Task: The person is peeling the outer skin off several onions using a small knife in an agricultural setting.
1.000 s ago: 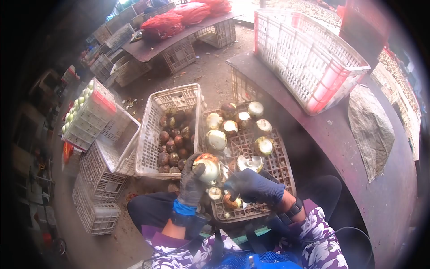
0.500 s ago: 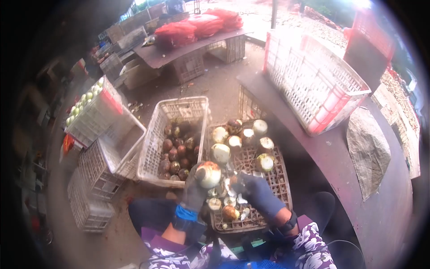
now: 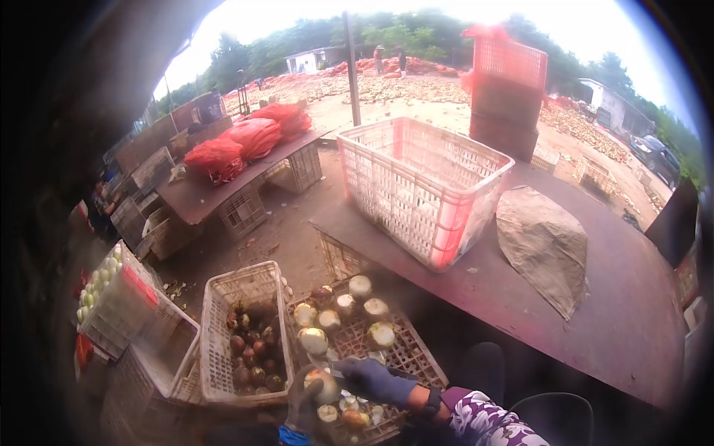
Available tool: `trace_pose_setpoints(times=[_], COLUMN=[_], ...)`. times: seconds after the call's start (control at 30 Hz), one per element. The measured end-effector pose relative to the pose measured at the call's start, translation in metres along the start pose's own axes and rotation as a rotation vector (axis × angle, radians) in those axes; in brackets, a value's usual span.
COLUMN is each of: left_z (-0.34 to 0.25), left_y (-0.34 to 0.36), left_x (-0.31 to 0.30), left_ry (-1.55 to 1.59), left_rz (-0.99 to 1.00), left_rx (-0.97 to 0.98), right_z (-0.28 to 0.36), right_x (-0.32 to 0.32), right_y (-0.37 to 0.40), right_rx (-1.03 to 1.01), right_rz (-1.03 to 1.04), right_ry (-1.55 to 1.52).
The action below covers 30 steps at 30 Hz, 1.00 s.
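Observation:
My left hand (image 3: pixel 302 405), in a grey glove, holds a partly peeled round vegetable (image 3: pixel 321 386) over the front of an upturned plastic crate (image 3: pixel 416 343). My right hand (image 3: pixel 378 379), in a dark glove, is closed just right of it around a knife (image 3: pixel 325 364), whose pale blade reaches over the top of the vegetable. Behind both hands, peeled pale vegetables (image 3: pixel 381 334) stand on the crate. Cut pieces and a brownish vegetable (image 3: pixel 355 419) lie near its front. To the left, a white crate (image 3: pixel 210 334) holds brown unpeeled vegetables (image 3: pixel 257 357).
A large table (image 3: pixel 595 297) curves along the right, carrying a big white-and-pink crate (image 3: pixel 416 215) and a brown sack (image 3: pixel 547 241). Stacked crates (image 3: pixel 160 338) stand at left, one with pale produce (image 3: pixel 97 286). Red net bags (image 3: pixel 242 141) lie on a table behind. Distant people (image 3: pixel 378 59) stand outside.
The view has swung up and to the right, so the work crate sits lower and more of the yard shows. My right hand has moved closer to the vegetable in my left hand.

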<state>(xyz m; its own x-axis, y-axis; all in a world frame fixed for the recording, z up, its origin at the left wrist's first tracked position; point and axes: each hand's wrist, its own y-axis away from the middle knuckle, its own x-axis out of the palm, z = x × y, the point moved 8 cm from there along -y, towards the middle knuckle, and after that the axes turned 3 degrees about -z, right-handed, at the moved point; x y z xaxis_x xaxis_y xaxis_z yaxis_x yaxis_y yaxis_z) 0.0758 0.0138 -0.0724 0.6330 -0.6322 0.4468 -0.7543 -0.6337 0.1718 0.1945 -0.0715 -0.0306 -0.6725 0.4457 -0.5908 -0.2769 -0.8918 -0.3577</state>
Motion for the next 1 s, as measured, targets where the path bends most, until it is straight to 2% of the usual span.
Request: trace_pose_setpoints(times=[0.07, 0.17, 0.27, 0.37, 0.47, 0.53, 0.63, 0.67, 0.77, 0.9, 1.0], left_z=[-0.004, -0.009, 0.001, 0.025, 0.031, 0.033, 0.023, 0.018, 0.006, 0.002, -0.007], left_y=[0.0, 0.002, -0.016, -0.024, -0.02, -0.03, -0.029, -0.022, -0.017, -0.014, -0.014], left_x=[0.008, 0.008, -0.001, -0.016, -0.006, -0.006, 0.003, 0.004, 0.011, 0.01, 0.011], left_ry=[0.05, 0.113, 0.218, 0.369, 0.452, 0.454, 0.476, 0.467, 0.502, 0.593, 0.635], left_rz=[0.003, -0.1, 0.076, 0.03, -0.027, 0.028, 0.039, -0.027, -0.017, 0.012, 0.067], left_rx=[0.0, 0.053, 0.058, -0.032, -0.105, -0.082, -0.072, -0.106, -0.088, -0.115, -0.124], right_z=[0.001, 0.003, 0.001, 0.006, 0.002, 0.006, -0.016, -0.016, -0.022, -0.035, -0.035], right_x=[-0.001, -0.006, -0.005, -0.009, -0.01, -0.018, -0.015, -0.017, -0.028, -0.042, -0.063], right_y=[0.0, -0.003, -0.004, -0.005, -0.005, -0.008, -0.005, -0.003, -0.003, -0.004, -0.002], right_rx=[0.006, 0.033, 0.019, 0.033, 0.074, 0.045, 0.234, 0.337, 0.563, 0.454, 0.691], right_rz=[-0.063, -0.123, -0.168, -0.178, -0.206, -0.262, -0.298, -0.275, -0.286, -0.388, -0.509], right_ry=[0.012, -0.058, -0.139, -0.221, -0.311, -0.351, -0.63, -0.655, -0.756, -0.827, -0.91])
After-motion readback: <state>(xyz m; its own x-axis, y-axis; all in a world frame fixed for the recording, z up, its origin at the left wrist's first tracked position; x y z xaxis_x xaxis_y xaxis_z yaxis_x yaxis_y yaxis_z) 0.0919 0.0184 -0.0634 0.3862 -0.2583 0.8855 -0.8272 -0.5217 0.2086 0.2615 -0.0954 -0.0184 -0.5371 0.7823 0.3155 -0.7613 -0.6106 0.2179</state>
